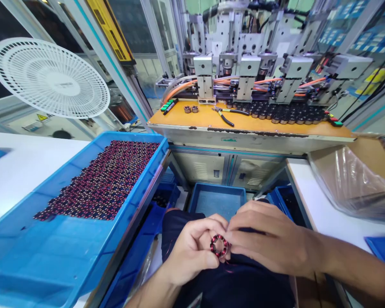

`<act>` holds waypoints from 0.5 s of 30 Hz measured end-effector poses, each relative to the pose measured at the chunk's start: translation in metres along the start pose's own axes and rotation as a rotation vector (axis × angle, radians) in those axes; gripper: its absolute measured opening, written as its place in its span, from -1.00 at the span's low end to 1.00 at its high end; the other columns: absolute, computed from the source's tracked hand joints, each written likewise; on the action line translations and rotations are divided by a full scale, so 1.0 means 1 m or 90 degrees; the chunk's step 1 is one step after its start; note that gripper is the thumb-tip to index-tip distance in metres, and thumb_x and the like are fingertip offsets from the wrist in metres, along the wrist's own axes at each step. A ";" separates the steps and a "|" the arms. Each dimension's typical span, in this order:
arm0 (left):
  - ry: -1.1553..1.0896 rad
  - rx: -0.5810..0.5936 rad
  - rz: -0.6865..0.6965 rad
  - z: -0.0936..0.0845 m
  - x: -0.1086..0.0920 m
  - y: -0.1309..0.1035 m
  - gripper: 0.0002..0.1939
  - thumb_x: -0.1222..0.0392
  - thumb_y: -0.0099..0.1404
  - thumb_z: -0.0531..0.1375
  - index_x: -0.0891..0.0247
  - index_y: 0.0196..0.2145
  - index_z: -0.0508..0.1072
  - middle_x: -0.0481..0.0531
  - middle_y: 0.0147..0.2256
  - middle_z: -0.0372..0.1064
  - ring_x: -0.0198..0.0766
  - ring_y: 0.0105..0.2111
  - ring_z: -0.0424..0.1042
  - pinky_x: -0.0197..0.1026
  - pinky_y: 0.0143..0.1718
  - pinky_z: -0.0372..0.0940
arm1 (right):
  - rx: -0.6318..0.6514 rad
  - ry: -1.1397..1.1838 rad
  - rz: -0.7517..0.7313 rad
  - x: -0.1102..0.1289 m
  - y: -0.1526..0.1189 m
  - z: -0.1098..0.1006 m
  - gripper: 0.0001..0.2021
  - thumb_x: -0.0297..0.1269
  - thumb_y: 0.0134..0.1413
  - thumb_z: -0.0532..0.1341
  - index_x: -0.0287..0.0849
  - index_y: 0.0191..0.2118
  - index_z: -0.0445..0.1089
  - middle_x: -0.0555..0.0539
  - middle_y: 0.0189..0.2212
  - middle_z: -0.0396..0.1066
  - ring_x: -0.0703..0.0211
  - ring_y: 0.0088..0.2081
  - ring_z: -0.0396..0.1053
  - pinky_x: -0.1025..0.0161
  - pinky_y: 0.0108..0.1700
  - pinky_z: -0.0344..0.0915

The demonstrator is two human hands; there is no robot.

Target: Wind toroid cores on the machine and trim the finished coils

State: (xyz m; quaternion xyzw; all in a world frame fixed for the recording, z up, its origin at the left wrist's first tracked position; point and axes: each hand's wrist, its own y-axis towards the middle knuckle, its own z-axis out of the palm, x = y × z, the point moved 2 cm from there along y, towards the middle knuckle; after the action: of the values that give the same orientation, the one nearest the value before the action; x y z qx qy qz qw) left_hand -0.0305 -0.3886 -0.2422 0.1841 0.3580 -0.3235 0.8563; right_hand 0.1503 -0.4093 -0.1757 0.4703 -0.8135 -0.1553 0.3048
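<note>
A small ring-shaped coil part [219, 246], black with red windings, is held above the lap at the lower middle. My left hand [195, 246] grips it between thumb and fingers from the left side. My right hand [268, 235] touches its right edge with closed fingertips; whether they pinch a wire there is too small to tell. A thin reddish wire shows just below the ring. Many similar red and black parts [109, 179] lie packed in rows in a large blue tray [51, 261] on the left.
Ahead stands a machine [245, 81] over an orange bench [179, 119] bearing pliers [226, 117] and several dark ring parts [285, 113]. A white fan [64, 83] is at the upper left. Below the bench sits a blue bin [218, 201]; a plastic bag [353, 184] lies right.
</note>
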 end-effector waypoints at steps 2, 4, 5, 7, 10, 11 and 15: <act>-0.014 0.000 -0.012 0.001 0.001 0.000 -0.68 0.16 0.01 0.48 0.19 -0.24 0.60 -0.04 -0.29 0.33 -0.45 -0.46 0.44 -0.41 -0.43 0.33 | -0.005 0.021 -0.015 -0.002 0.001 0.004 -0.86 -0.40 0.29 0.21 -0.19 -0.06 0.33 -0.10 -0.23 0.48 0.18 -0.24 0.34 0.20 -0.19 0.28; -0.021 -0.005 -0.019 0.001 0.001 0.000 -0.67 0.15 0.00 0.49 0.19 -0.24 0.60 -0.04 -0.29 0.33 -0.45 -0.47 0.44 -0.42 -0.44 0.33 | -0.011 0.033 -0.023 -0.005 0.002 0.007 -0.86 -0.40 0.28 0.22 -0.19 -0.07 0.34 -0.10 -0.25 0.49 0.18 -0.26 0.34 0.20 -0.22 0.26; -0.021 -0.008 -0.020 0.000 0.002 0.000 -0.67 0.15 0.00 0.49 0.19 -0.24 0.61 -0.04 -0.29 0.33 -0.45 -0.47 0.45 -0.42 -0.45 0.33 | -0.014 0.036 -0.028 -0.006 0.002 0.007 -0.88 -0.40 0.28 0.23 -0.20 -0.08 0.35 -0.10 -0.27 0.49 0.19 -0.27 0.34 0.20 -0.24 0.26; -0.019 -0.009 -0.019 0.000 0.002 -0.001 -0.67 0.15 -0.01 0.49 0.19 -0.25 0.61 -0.03 -0.28 0.34 -0.46 -0.47 0.45 -0.43 -0.45 0.33 | -0.017 0.039 -0.031 -0.007 0.002 0.009 -0.91 -0.42 0.26 0.23 -0.20 -0.13 0.37 -0.09 -0.30 0.50 0.19 -0.31 0.33 0.20 -0.27 0.24; -0.011 -0.006 -0.011 0.000 0.002 0.000 -0.67 0.16 0.00 0.49 0.17 -0.23 0.62 -0.03 -0.27 0.34 -0.46 -0.45 0.43 -0.43 -0.43 0.32 | -0.031 0.052 -0.020 -0.008 0.001 0.010 -0.95 -0.43 0.27 0.21 -0.20 -0.17 0.40 -0.08 -0.32 0.51 0.20 -0.33 0.35 0.20 -0.30 0.24; -0.005 -0.004 -0.005 -0.001 0.001 0.001 -0.68 0.16 0.01 0.48 0.16 -0.23 0.62 -0.02 -0.26 0.34 -0.46 -0.45 0.42 -0.42 -0.43 0.32 | -0.040 0.056 -0.010 -0.007 0.001 0.011 -0.95 -0.43 0.28 0.21 -0.20 -0.18 0.40 -0.07 -0.33 0.51 0.20 -0.34 0.36 0.21 -0.30 0.25; 0.052 -0.004 0.047 -0.003 0.000 0.004 -0.70 0.18 0.05 0.46 0.14 -0.20 0.63 0.00 -0.24 0.34 -0.45 -0.38 0.37 -0.41 -0.37 0.31 | -0.132 0.061 0.043 -0.002 0.001 0.014 -0.92 -0.44 0.31 0.17 -0.23 -0.21 0.42 -0.08 -0.37 0.48 0.26 -0.38 0.37 0.28 -0.32 0.30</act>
State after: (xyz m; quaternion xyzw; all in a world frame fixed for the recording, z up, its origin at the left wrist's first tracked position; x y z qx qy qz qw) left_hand -0.0291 -0.3838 -0.2441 0.2078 0.3867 -0.2828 0.8528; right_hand 0.1413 -0.4074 -0.1870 0.4155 -0.7931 -0.2054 0.3951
